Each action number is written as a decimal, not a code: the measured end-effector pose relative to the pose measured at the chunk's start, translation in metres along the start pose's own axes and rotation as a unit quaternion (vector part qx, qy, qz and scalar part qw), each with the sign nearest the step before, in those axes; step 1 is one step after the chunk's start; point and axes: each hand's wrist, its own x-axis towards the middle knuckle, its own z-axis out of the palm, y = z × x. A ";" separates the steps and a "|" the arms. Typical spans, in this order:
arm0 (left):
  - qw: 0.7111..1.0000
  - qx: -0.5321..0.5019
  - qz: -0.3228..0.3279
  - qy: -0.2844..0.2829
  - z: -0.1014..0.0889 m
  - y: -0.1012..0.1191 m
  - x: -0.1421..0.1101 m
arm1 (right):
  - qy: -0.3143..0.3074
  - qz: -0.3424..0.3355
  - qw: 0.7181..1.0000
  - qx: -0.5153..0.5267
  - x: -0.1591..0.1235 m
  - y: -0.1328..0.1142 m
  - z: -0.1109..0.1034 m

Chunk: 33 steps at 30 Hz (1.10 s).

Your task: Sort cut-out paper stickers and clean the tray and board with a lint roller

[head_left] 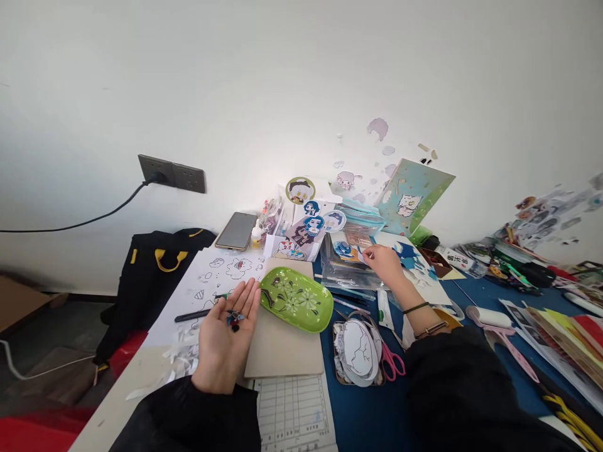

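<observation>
My left hand (226, 339) lies palm up over the white drawing sheets (211, 276), fingers stretched out, with a small red and dark piece (234, 321) resting on the palm. Just to its right sits a green oval dish (296, 298) with a flower pattern. My right hand (384, 262) reaches further back, its fingertips pinched on a small paper cutout (362, 253) above a clear plastic pouch (346, 267). Both arms wear black sleeves; the right wrist carries bracelets.
A phone (236, 230) and character stickers (306, 232) stand at the back. A black pen (192, 316) lies left of my left hand. Pink scissors (391, 361), round paper cutouts (360, 348), a pink roller (499, 329) and stacked papers fill the blue mat on the right. A black bag (155, 270) hangs at left.
</observation>
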 end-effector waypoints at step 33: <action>1.000 -0.010 0.014 0.007 -0.004 0.000 0.004 | -0.179 -0.098 0.966 0.159 -0.048 -0.212 0.010</action>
